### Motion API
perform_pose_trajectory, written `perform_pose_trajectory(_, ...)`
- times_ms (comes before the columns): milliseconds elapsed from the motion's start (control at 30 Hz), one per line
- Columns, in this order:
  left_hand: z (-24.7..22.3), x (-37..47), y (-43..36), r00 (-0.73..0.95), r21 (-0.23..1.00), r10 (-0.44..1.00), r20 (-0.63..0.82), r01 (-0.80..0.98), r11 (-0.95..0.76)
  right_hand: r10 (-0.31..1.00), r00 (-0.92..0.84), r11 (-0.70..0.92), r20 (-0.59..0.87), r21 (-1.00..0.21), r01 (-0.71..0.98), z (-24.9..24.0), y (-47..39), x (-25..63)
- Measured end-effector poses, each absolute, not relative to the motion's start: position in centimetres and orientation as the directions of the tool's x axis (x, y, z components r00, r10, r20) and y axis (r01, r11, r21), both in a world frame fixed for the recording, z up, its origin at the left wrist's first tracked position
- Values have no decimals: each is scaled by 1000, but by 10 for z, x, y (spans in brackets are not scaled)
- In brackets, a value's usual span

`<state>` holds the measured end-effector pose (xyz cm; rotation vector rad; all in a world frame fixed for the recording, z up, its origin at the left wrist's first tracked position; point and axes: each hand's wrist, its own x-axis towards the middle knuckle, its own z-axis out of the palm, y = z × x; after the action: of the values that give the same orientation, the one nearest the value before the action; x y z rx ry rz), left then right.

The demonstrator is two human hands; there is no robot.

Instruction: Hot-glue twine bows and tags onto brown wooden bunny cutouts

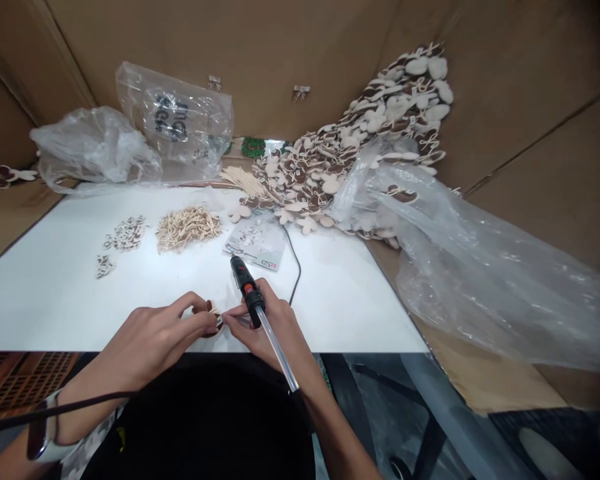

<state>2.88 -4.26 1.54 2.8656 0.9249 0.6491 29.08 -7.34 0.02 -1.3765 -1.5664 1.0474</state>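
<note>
Brown piece (217,329) pinched near bench (340,293) edge

Piece sits just by the bench's front edge, pinched in my left fingers (199,325). Looks light, thin, softish; I'd hold the rim, keep pressure off the pale bow (219,321). My right fingers (240,332) grip the glue gun (249,292), nozzle pointing away; tips at the bow, contact unclear. Room to move: leftward, short of the bow pile (126,233) and loop pile (189,229). Black cable (299,267) and heaped pieces (313,167) crowd the right.

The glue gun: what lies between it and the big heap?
The head view shows a printed sheet and a black cable between the glue gun and the heap.
</note>
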Motion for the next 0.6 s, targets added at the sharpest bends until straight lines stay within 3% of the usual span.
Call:
perform_pose_trajectory(133, 15, 31, -41, 735, 220, 599, 317, 557, -801, 992, -112, 96, 61, -936, 340, -4, -72, 290)
perform_pose_trajectory(333, 10, 32, -45, 708, 391, 660, 250, 550, -738, 991, -97, 126, 97, -924, 362, -7, -75, 290)
perform_pose_trajectory(600, 10, 18, -51, 632, 461, 667, 394, 492, -738, 991, -67, 136, 119, -902, 411, -6, -75, 289)
